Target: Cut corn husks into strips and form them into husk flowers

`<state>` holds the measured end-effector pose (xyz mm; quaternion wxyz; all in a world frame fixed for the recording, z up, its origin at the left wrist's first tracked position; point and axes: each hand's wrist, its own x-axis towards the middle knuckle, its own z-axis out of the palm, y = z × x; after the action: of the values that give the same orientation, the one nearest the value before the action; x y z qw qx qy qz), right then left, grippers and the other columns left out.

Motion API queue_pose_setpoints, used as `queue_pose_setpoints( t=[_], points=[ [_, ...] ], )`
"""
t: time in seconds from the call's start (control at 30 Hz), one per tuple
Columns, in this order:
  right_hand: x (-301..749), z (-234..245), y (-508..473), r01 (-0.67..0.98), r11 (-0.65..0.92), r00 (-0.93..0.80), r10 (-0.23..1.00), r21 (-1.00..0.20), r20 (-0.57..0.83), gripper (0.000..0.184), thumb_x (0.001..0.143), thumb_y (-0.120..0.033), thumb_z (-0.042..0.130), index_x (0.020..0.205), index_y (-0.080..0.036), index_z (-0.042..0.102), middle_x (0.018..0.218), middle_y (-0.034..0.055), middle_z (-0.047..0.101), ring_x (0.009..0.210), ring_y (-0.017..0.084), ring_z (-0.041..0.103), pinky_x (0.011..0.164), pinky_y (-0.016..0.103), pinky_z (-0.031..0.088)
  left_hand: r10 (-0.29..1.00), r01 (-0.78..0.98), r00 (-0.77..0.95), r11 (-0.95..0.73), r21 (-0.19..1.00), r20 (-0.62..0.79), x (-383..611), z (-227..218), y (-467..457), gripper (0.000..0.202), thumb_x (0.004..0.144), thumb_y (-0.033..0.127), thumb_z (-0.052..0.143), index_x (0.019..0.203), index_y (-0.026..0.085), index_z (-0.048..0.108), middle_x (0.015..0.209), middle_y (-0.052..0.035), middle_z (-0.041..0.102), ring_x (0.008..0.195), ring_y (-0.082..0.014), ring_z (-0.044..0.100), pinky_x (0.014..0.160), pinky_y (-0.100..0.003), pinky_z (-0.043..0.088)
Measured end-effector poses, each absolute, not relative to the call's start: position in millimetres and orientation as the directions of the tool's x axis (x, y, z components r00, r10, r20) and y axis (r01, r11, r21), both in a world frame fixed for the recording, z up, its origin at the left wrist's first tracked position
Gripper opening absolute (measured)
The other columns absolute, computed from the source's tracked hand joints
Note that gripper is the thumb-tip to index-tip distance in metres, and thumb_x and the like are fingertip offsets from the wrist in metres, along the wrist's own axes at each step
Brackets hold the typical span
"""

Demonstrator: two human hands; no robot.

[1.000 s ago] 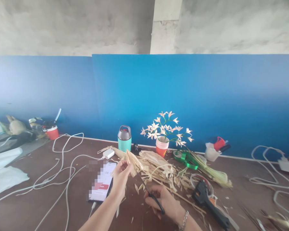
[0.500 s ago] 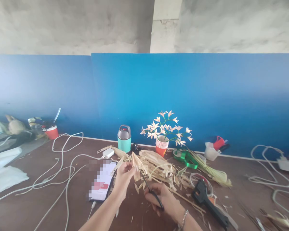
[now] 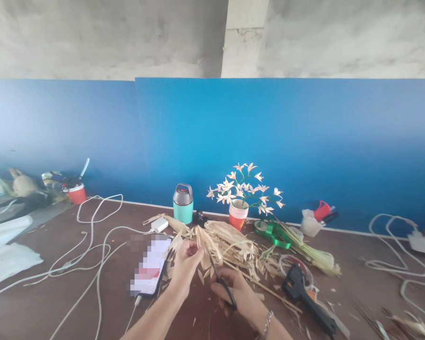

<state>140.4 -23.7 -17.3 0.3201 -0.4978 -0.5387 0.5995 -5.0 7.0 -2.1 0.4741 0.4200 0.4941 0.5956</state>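
Note:
My left hand point(image 3: 187, 264) pinches a pale, dry corn husk point(image 3: 202, 240) between thumb and fingers, its tip pointing up. Black-handled scissors point(image 3: 225, 289) are gripped in my right hand point(image 3: 238, 292), the blades angled up and left against the husk's right edge. Whether the blades are parted I cannot make out. Behind and to the right of both hands lies a pile of dry husks point(image 3: 230, 232) with small cut pieces. Left of my left hand a phone point(image 3: 152, 267) lies on the table, its screen lit and partly blurred out.
At the back stand a turquoise flask point(image 3: 183, 211) and stacked paper cups point(image 3: 238, 218) holding pale husk flowers point(image 3: 246, 189). A green ribbon roll point(image 3: 273, 233) and a black glue gun point(image 3: 306, 300) lie on the right. White cables point(image 3: 99, 245) loop across the left side.
Both hands have shifted slightly. The husk now sits a little lower and further right, and the scissors are turned a little more upright beside it.

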Motion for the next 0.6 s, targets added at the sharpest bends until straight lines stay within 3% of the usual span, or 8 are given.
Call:
queue_pose_setpoints(
  t=[0.6],
  points=[
    [148.8,-20.0,-18.7,0.135,-0.192,-0.333,0.915,-0.972,-0.226,0.037,0.059,-0.046,0.069,0.075,-0.016,0.054,0.043,-0.01,0.046,0.031,0.005,0.038,0.033,0.018,0.033,0.989,-0.281,0.071,0.145,0.949,-0.13,-8.8,-4.0,10.0,0.017,0.058,0.023,0.069,0.069,0.016,0.058,0.061,0.0008,0.062,0.058,-0.0144,0.058,0.056,-0.024,0.042]
  ],
)
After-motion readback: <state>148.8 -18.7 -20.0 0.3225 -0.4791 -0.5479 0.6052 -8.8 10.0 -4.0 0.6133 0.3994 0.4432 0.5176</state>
